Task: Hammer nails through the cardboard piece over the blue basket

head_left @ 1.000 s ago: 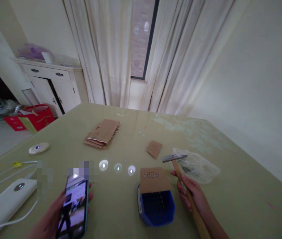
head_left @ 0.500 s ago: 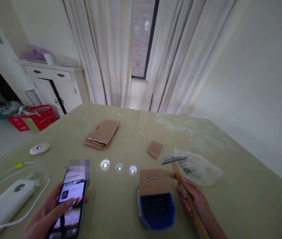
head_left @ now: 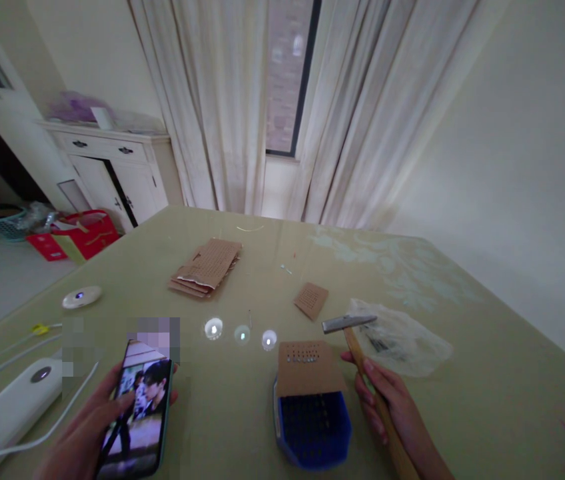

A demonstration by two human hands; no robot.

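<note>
My left hand (head_left: 85, 433) holds a smartphone (head_left: 137, 417) at the lower left, thumb across its lit screen. My right hand (head_left: 387, 403) is wrapped round the wooden handle of a hammer (head_left: 350, 325), whose metal head hovers just right of a cardboard piece (head_left: 307, 369) with a row of nails in it. That cardboard lies on top of a blue plastic box (head_left: 312, 430) between my hands.
A stack of cardboard pieces (head_left: 207, 267) and a small cardboard square (head_left: 311, 299) lie further back on the olive table (head_left: 487, 387). A clear plastic bag (head_left: 402, 339) sits right of the hammer. A white power bank (head_left: 7, 407) with cables and a round white device (head_left: 81, 297) are at left.
The picture on the phone screen has changed and my left thumb has shifted over it. The view has drifted slightly; the hammer hand has barely moved.
</note>
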